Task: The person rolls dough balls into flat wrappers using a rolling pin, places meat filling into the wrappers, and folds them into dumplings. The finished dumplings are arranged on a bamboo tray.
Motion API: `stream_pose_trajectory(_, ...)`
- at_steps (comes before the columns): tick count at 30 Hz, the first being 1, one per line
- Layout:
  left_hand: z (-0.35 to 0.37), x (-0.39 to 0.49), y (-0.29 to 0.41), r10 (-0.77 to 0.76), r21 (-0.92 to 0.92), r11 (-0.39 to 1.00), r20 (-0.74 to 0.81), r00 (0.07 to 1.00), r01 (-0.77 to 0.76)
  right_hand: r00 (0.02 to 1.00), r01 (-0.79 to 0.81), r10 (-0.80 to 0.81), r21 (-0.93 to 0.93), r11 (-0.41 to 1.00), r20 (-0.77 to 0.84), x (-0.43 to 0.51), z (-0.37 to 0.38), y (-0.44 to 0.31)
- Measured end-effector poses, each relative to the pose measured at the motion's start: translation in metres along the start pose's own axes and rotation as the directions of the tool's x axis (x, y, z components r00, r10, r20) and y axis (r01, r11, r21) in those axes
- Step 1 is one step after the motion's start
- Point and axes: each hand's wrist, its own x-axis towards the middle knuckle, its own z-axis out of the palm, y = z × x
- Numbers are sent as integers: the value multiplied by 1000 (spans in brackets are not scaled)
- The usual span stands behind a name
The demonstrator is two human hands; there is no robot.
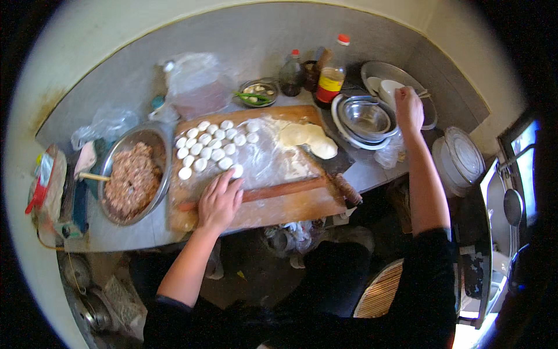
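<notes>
My left hand rests palm down at the front of a floured wooden board. Its fingers are spread, and the fingertips are at a small round dough piece. Several more dough pieces lie in loose rows on the board's left half. A thin rolling pin runs along the front, its left part passing near my wrist. To the right is a lump of flattened dough, beside a cleaver. My right hand is raised at a white bowl, fingers bunched; whether they hold anything is hidden.
Left of the board stands a metal basin of minced meat with a wooden stick in it. Behind are a plate of green peppers and garlic, a dark bottle and a red-capped bottle. Nested metal bowls stand right.
</notes>
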Motion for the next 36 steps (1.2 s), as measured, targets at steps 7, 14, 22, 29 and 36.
stream_pose_trajectory(7, 26, 23, -30, -93, -249, 968, -214, 972, 38, 537, 207, -685, 710, 673, 492, -226, -29, -200)
stream_pose_trajectory(14, 30, 61, -66, 7, -404, 914, 120, 993, 42, 689, 433, -646, 529, 730, 328, -305, -1, -235)
stream_pose_trajectory(22, -23, 17, -62, -43, -549, 763, 485, 874, 342, 673, 452, -530, 280, 847, 516, -317, -19, -256)
stream_pose_trajectory(29, -11, 46, -70, -30, -346, 910, 495, 868, 228, 760, 394, -396, 118, 911, 516, -263, 51, -320)
stream_pose_trajectory(36, -32, 29, -68, -43, -403, 873, 497, 867, 275, 681, 511, -503, 146, 847, 533, -327, -7, -277)
